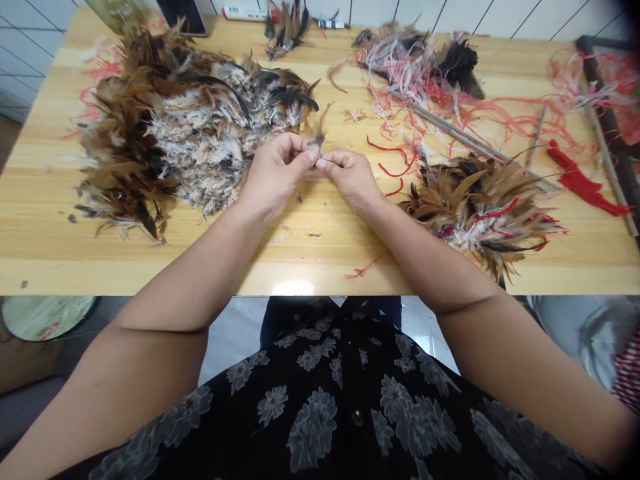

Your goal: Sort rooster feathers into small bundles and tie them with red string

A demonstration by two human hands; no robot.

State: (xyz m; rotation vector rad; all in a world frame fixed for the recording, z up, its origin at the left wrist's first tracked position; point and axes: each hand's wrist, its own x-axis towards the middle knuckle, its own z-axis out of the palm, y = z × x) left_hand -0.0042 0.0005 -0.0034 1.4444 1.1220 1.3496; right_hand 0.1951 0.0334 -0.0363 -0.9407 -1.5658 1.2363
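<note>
My left hand point(278, 171) is closed in a pinch, with a small brown feather point(317, 137) standing up from between its thumb and forefinger. Against it, my right hand point(350, 177) pinches at the feather's lower end; the exact spot is covered by the fingertips. Both hands are just above the wooden table. Left of them spreads a large heap of brown, black and greyish-white feathers point(200, 140). Beyond my right forearm lies a bunch of brown feathers point(480, 200) with red strands in it.
Tangled pink and white strings point(400, 67) lie at the back right, near thin sticks point(460, 137). Short red cords point(395, 153) and a red bundle point(580, 180) are to the right. A phone point(185, 17), a marker point(245, 13) and a small feather bunch point(287, 30) sit along the back edge.
</note>
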